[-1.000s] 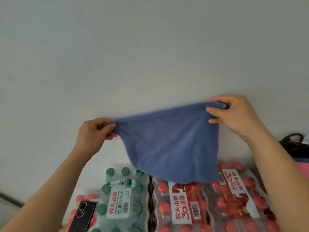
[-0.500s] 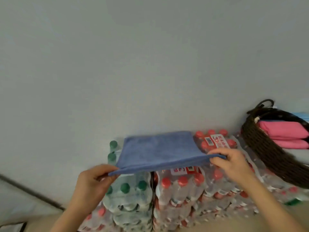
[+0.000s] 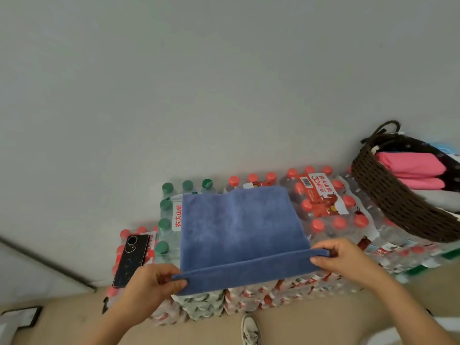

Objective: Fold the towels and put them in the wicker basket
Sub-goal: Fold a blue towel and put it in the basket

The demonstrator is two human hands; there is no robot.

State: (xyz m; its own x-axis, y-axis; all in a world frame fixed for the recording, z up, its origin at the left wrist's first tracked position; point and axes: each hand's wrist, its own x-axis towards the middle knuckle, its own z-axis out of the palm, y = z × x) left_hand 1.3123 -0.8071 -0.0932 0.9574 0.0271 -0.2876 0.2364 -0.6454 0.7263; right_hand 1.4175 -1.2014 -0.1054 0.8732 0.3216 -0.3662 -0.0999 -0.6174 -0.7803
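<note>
Head view: blue towel lies spread flat on top of shrink-wrapped bottle packs, far edge near the wall, near edge lifted off the packs. L hand pinches the near-left corner, thumb on top, fingers curled under. R hand pinches the near-right corner the same way. Near edge runs taut between the two hands. Wicker basket, dark brown, sits on the packs at right, well apart from the blue towel; folded pink towels stacked inside, w/ sth pale under them, can't tell what. Black phone lies on a lower red-cap pack just left of the towel, beside L hand. Green-cap bottles show along the towel's left edge. Shoe on tan floor below.
</note>
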